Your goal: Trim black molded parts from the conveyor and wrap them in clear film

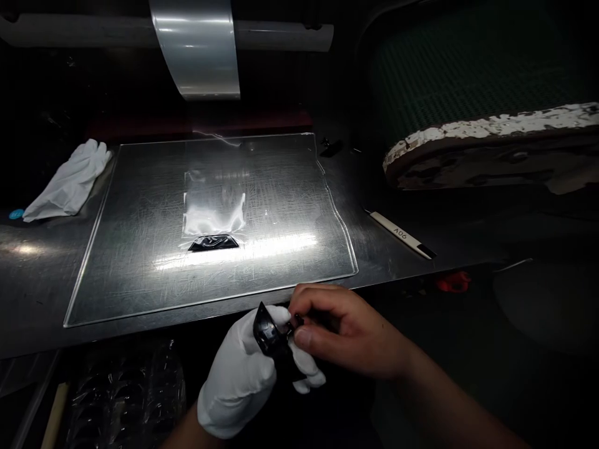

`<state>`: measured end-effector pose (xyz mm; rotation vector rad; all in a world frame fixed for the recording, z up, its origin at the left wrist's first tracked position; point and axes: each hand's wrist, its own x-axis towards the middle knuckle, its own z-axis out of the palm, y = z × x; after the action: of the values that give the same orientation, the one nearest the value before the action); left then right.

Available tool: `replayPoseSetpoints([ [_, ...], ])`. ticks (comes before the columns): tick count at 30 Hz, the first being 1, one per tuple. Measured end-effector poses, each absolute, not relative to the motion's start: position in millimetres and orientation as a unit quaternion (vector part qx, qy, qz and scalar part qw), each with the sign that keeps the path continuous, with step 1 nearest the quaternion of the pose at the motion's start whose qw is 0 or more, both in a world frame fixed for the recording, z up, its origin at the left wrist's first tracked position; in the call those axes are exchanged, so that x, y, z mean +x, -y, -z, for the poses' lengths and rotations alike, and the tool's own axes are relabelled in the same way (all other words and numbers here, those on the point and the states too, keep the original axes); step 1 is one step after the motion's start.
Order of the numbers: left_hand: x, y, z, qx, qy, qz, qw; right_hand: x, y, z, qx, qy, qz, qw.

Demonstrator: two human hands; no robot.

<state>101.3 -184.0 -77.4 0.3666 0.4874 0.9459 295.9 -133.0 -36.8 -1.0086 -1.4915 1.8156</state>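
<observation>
My left hand (236, 377), in a white glove, grips a glossy black plastic part (266, 330) with a pointed upper end. Bare, my right hand (344, 330) pinches at the right side of that part; a small dark bit (298, 320) shows between thumb and forefinger, too small to name. Both hands are in front of the table's near edge. Beyond them, a clear sheet (290, 187) covers part of the scratched metal table. On it lies a black trapezoid piece (214, 243), with clear film (213, 209) extending behind it.
A white glove (70, 181) lies at the left beside a blue round sticker (16, 214). Right of the sheet is a craft knife (402, 235) marked A06. Film strip (201, 56) hangs from a roller above. A conveyor (468, 106) overhangs at right; a clear tray (126, 399) is lower left.
</observation>
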Motion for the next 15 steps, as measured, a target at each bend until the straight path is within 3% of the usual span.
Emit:
replayPoseSetpoints([
  [3, 95.6, 177.7, 67.6, 0.204, -0.284, -0.371, 0.860, 296.9, 127.5, 34.6, -0.368, 0.572, -0.693, 0.241],
  [6, 92.2, 172.7, 56.8, 0.262, -0.365, -0.336, 0.828, 297.0, 127.3, 33.2, -0.373, 0.614, -0.650, 0.249],
  [12, 99.4, 165.7, 44.7, 0.285, -0.526, -0.387, 0.701, 291.5, 132.8, 34.9, -0.337, 0.836, -0.271, 0.337],
  [15, 96.4, 163.4, 47.2, 0.285, -0.522, -0.367, 0.715, 295.8, 126.2, 33.0, -0.284, 0.881, -0.186, 0.329],
])
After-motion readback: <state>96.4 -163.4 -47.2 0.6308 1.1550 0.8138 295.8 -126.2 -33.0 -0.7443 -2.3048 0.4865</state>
